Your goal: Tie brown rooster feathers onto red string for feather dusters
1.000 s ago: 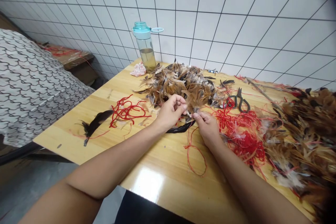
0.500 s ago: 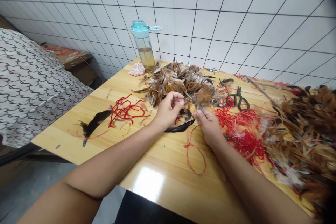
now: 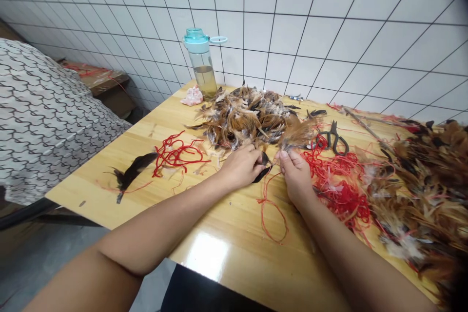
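Note:
Brown feathers [image 3: 295,131] stand up in a tuft from my right hand [image 3: 293,168], whose thumb and fingers are pinched on their base. Just to the left, my left hand [image 3: 243,165] is low over the wood, its fingers closed on a black feather [image 3: 262,173]. A thin red string [image 3: 262,201] hangs between the hands and ends in a loop on the tabletop. Behind both hands lies a heap of brown, white and black feathers [image 3: 239,114].
The wooden table [image 3: 139,209] also bears red yarn [image 3: 179,155], a lone black feather [image 3: 137,170], a tangle of red string [image 3: 340,180], black scissors [image 3: 334,139], a bottle [image 3: 203,70], crumpled tissue [image 3: 192,96] and a large feather pile [image 3: 427,180] at right.
My left hand has moved down and slightly right, onto the black feather. The brown tuft in my right hand has tipped to the right.

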The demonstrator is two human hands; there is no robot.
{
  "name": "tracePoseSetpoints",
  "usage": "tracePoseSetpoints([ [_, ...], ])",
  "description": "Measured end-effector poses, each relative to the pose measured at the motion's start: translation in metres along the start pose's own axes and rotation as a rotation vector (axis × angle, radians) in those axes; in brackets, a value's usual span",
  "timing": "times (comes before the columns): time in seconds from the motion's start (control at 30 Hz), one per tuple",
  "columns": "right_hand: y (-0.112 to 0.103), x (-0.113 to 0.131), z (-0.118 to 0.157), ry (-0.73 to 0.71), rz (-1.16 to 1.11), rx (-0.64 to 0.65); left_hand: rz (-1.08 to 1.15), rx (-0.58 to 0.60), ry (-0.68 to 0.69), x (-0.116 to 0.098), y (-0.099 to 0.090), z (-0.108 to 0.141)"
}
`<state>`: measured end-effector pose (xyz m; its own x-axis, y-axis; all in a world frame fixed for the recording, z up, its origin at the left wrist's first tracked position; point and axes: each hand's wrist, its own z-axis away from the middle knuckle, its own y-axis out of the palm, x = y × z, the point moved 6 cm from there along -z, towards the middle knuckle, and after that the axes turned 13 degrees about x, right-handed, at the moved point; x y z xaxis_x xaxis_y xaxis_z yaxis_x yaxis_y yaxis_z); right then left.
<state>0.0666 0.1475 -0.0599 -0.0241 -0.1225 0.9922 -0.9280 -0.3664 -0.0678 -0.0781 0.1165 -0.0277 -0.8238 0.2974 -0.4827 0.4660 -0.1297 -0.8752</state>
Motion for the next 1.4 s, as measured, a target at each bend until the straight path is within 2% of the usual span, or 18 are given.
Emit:
tracePoseSetpoints([
  [0.07, -0.001, 0.0, 0.001, -0.014, 0.034, -0.031, 0.129, -0.014, 0.008, 0.003, -0.002, -0.001],
  [0.2, -0.001, -0.002, 0.0, -0.004, 0.094, -0.046, 0.592, -0.075, -0.053, 0.013, -0.011, -0.002],
  [0.27, -0.001, -0.003, -0.002, 0.005, 0.117, -0.034, 0.802, -0.076, -0.058, 0.013, -0.01, -0.002],
  [0.33, 0.001, -0.003, -0.003, -0.01, 0.153, -0.012, 0.91, -0.06, -0.043, 0.011, -0.007, -0.003],
  [0.5, 0.007, 0.0, -0.005, -0.08, 0.297, 0.07, 0.836, -0.038, -0.025, 0.008, 0.0, -0.004],
  [0.63, 0.011, -0.001, -0.006, -0.099, 0.321, 0.157, 0.826, -0.036, -0.022, 0.01, 0.001, -0.005],
  [0.9, 0.01, -0.006, -0.006, -0.08, 0.248, 0.149, 1.11, -0.012, -0.061, 0.01, 0.003, -0.004],
  [1.17, 0.011, -0.011, -0.007, -0.049, 0.194, 0.199, 1.145, -0.014, -0.069, 0.011, 0.008, -0.006],
  [1.27, 0.012, -0.008, -0.007, -0.06, 0.14, 0.201, 1.028, -0.046, -0.048, 0.015, 0.003, -0.006],
  [1.4, 0.007, -0.004, -0.005, -0.002, 0.007, 0.106, 0.647, -0.239, -0.08, 0.027, -0.02, -0.003],
])
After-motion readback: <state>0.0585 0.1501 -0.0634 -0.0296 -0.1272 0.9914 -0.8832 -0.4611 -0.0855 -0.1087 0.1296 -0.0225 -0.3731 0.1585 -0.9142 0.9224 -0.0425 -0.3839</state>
